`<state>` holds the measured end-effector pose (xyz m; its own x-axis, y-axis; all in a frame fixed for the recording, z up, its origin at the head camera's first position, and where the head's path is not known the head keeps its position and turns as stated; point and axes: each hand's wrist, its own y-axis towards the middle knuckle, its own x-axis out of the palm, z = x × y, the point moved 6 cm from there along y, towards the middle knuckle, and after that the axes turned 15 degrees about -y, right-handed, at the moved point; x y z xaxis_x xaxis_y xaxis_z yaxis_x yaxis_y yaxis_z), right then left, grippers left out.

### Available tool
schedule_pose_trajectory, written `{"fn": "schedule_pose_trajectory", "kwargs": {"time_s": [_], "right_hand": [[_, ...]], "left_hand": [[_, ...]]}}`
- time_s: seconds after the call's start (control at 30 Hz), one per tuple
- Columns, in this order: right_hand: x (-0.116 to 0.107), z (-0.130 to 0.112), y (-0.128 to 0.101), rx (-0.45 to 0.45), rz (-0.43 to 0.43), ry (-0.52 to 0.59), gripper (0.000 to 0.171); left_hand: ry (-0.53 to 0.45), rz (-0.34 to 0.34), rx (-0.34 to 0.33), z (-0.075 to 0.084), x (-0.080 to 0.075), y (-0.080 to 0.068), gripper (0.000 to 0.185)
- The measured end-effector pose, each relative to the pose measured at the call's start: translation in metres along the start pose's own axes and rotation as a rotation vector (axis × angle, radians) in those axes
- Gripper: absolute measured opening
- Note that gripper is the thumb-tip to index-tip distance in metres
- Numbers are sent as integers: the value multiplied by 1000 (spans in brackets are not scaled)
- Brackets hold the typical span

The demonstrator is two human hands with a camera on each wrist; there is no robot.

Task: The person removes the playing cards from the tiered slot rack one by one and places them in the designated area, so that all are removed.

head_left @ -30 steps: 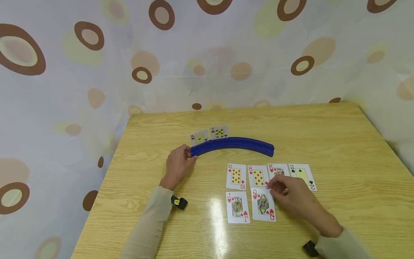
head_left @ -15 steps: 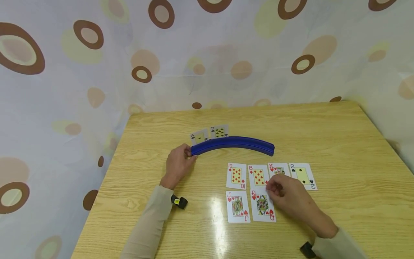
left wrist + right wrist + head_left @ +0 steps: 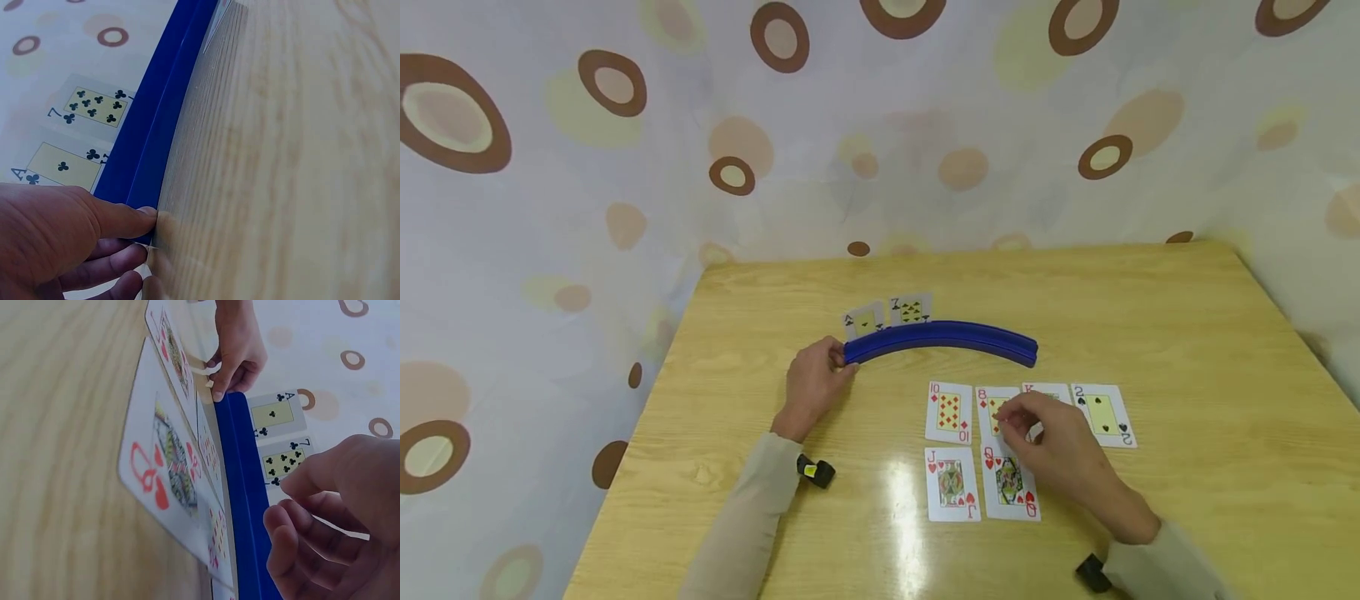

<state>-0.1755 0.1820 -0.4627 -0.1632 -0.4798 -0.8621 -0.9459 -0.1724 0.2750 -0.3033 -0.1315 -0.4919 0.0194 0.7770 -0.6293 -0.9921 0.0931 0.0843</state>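
Note:
My left hand (image 3: 833, 358) pinches the left end of a curved blue card holder (image 3: 940, 337), thumb on top (image 3: 119, 215). An ace of clubs (image 3: 863, 319) and a 7 of clubs (image 3: 912, 308) stand in the holder (image 3: 156, 125). My right hand (image 3: 1011, 421) hovers with loosely curled fingers over the 8 of diamonds (image 3: 988, 404) and holds nothing, as the right wrist view confirms (image 3: 325, 512). Around it lie the 10 of diamonds (image 3: 949, 411), a king of hearts (image 3: 1047, 390) that is mostly hidden, the 2 of spades (image 3: 1103, 414), the jack of hearts (image 3: 951, 485) and the queen of hearts (image 3: 1007, 487).
The wooden table (image 3: 1187, 333) stands against a curtain with brown rings (image 3: 625, 125) behind and on both sides. Bare wood lies beyond the holder and to the right of the cards. Black wrist straps (image 3: 815, 471) sit on both sleeves.
My right hand has slid left from the king of hearts to above the 8 of diamonds. The left hand and holder have stayed put.

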Motion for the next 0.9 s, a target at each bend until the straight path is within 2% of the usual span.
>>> {"fn": "schedule_pose_trajectory", "kwargs": {"time_s": [0.2, 0.47, 0.57, 0.7, 0.9], "right_hand": [[-4, -8, 16, 19, 40, -26, 8], [-5, -5, 59, 4, 172, -28, 7], [-3, -7, 76, -1, 194, -27, 16], [0, -12, 100, -52, 190, 7, 37], [16, -18, 124, -142, 89, 42, 63]], "left_hand": [[-5, -4, 5, -1, 3, -2, 28], [-10, 1, 11, -1, 2, -1, 29], [-7, -2, 16, -2, 2, -1, 28], [-1, 8, 17, -2, 1, 0, 28], [-17, 7, 17, -1, 0, 0, 27]]}}
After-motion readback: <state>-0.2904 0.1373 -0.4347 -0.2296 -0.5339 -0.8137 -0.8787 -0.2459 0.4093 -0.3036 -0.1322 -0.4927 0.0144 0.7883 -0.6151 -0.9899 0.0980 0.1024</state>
